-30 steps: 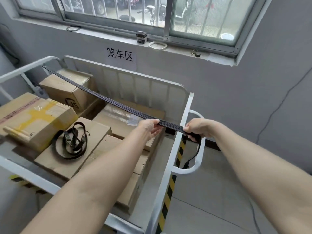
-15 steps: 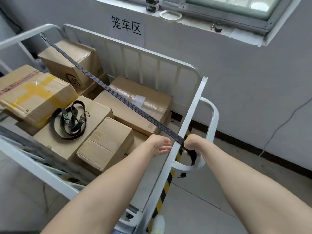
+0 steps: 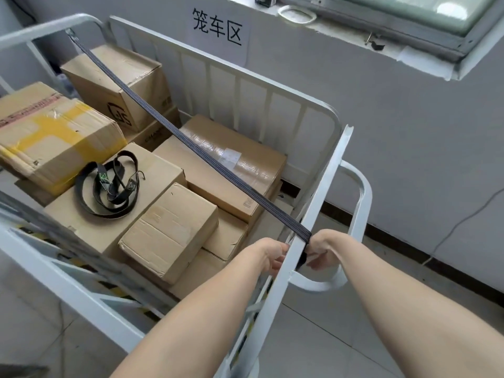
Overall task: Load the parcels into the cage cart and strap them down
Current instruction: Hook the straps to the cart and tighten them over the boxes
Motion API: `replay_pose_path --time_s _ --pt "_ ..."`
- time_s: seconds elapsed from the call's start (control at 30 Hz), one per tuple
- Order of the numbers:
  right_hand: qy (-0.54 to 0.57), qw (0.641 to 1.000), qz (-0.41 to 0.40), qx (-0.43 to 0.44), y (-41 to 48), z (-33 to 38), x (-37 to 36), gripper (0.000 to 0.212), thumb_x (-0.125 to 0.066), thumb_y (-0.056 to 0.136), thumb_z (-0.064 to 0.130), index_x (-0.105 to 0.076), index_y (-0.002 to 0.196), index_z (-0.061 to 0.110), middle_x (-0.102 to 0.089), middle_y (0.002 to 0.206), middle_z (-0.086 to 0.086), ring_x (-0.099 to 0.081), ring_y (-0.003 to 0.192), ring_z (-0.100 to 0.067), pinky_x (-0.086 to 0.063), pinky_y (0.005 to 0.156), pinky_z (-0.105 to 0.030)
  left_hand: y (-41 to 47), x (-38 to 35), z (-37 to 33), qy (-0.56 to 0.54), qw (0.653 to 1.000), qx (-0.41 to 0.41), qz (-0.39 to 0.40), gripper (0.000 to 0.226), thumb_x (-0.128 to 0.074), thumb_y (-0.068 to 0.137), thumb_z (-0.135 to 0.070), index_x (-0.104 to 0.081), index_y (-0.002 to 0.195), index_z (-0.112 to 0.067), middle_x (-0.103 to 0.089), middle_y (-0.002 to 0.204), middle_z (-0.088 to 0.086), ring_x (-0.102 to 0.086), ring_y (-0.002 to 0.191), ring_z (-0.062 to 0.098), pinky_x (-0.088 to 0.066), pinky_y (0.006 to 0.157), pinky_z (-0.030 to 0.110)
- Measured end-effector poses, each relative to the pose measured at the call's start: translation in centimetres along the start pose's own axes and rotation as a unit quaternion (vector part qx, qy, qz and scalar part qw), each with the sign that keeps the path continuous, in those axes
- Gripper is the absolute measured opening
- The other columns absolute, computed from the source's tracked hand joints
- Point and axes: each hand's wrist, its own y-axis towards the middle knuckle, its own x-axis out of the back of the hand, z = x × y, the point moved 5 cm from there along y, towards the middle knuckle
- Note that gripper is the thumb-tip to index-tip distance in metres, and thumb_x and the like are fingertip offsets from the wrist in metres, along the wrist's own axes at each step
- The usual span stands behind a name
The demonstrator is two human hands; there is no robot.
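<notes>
Step in hand: strapping. Your cage cart (image 3: 316,208) is loaded, and brown parcels (image 3: 169,230) fill its floor from 9 to 1 o'clock. One black strap (image 3: 191,143) runs taut over them from the 10 o'clock corner to the rail at 5 o'clock. A spare strap (image 3: 114,184) lies coiled on a parcel at 9 o'clock. Your right hand (image 3: 321,252) is clenched on the strap end outside the rail. Your left hand (image 3: 272,255) curls inside it, grip undeterminable. Next: fasten that end without losing tension.
</notes>
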Motion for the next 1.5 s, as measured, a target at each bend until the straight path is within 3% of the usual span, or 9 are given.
replay_pose_path --time_s 0.27,0.43,0.57,0.67,0.83,1.0,1.17,1.33,1.5 --pt "0.159 0.986 0.032 -0.028 1.0 -1.3 -0.6 0.025 -0.050 0.098 0.007 -0.062 0.116 -0.004 -0.066 0.118 -0.014 -0.064 0.092 -0.024 -0.053 0.076 -0.030 2.0 -0.2 2.3 0.003 0.993 0.113 0.038 0.039 -0.051 0.096 -0.023 -0.058 0.060 -0.009 -0.053 0.051 0.001 -0.041 0.049 0.009 -0.033 0.047 0.019" --pt "0.213 0.975 0.051 -0.048 2.0 -2.1 -1.1 0.020 -0.053 0.097 0.012 -0.063 0.098 -0.005 -0.068 0.101 -0.013 -0.064 0.089 -0.025 -0.053 0.084 -0.033 3.4 -0.9 3.0 0.014 0.994 0.108 0.023 0.039 -0.055 0.093 -0.017 -0.060 0.059 0.001 -0.059 0.046 0.008 -0.057 0.037 0.018 -0.050 0.050 0.028" --pt "0.186 0.981 0.044 -0.043 1.4 -1.9 -1.0 0.024 -0.055 0.096 0.014 -0.062 0.114 0.000 -0.064 0.115 -0.011 -0.058 0.114 -0.026 -0.048 0.100 -0.034 3.4 0.2 3.0 -0.036 0.996 0.078 -0.031 0.030 -0.043 0.096 -0.009 -0.048 0.068 0.000 -0.050 0.032 0.007 -0.048 0.023 0.014 -0.049 0.039 0.023" --pt "0.099 0.995 -0.007 -0.026 -0.3 -0.8 -0.3 0.026 -0.056 0.095 0.007 -0.060 0.119 0.000 -0.058 0.111 -0.010 -0.055 0.119 -0.025 -0.051 0.091 -0.032 2.8 2.9 2.5 -0.157 0.983 0.062 -0.071 0.030 -0.045 0.093 -0.003 -0.043 0.064 -0.003 -0.049 0.040 0.003 -0.043 0.030 0.009 -0.042 0.034 0.017" --pt "0.024 0.987 -0.159 -0.002 -3.1 2.0 1.0 0.012 -0.051 0.091 -0.001 -0.054 0.080 0.001 -0.059 0.085 -0.015 -0.064 0.075 -0.028 -0.057 0.074 -0.034 -0.4 6.2 -0.1 -0.310 0.944 0.058 -0.094 0.023 -0.051 0.090 0.001 -0.047 0.067 0.001 -0.049 0.068 0.010 -0.046 0.061 0.019 -0.037 0.057 0.029" --pt "-0.055 0.912 -0.385 0.129 -7.2 6.1 2.8 0.020 -0.049 0.087 0.002 -0.054 0.106 0.001 -0.059 0.103 -0.009 -0.060 0.103 -0.033 -0.046 0.075 -0.033 -3.3 6.5 -1.1 -0.381 0.923 0.008 -0.058 0.024 -0.053 0.091 -0.001 -0.050 0.067 -0.002 -0.052 0.071 0.007 -0.049 0.064 0.019 -0.039 0.065 0.030" --pt "-0.148 0.908 -0.264 0.291 -9.8 11.1 -0.9 0.017 -0.056 0.090 0.011 -0.065 0.104 0.007 -0.066 0.109 -0.008 -0.060 0.102 -0.027 -0.046 0.079 -0.027 -5.4 7.8 -2.7 -0.459 0.882 -0.088 -0.054 0.011 -0.053 0.095 -0.005 -0.055 0.084 -0.006 -0.055 0.079 0.007 -0.058 0.084 0.021 -0.043 0.083 0.033" --pt "-0.162 0.920 -0.131 0.333 -10.6 14.1 -4.9 0.039 -0.057 0.094 0.035 -0.064 0.121 0.007 -0.064 0.119 -0.006 -0.059 0.110 -0.021 -0.040 0.083 -0.024 -7.7 11.1 -3.2 -0.484 0.858 -0.152 -0.082 0.015 -0.050 0.097 -0.008 -0.052 0.082 -0.008 -0.061 0.118 0.008 -0.053 0.123 0.022 -0.041 0.095 0.036" --pt "-0.119 0.947 -0.032 0.297 -10.4 17.6 -9.3 0.059 -0.046 0.092 0.057 -0.059 0.120 0.007 -0.061 0.122 -0.006 -0.058 0.111 -0.025 -0.044 0.100 -0.039 -9.2 13.8 -3.7 -0.387 0.887 -0.239 -0.084 0.013 -0.048 0.096 -0.001 -0.057 0.089 -0.007 -0.069 0.069 0.007 -0.067 0.071 0.020 -0.052 0.079 0.034"
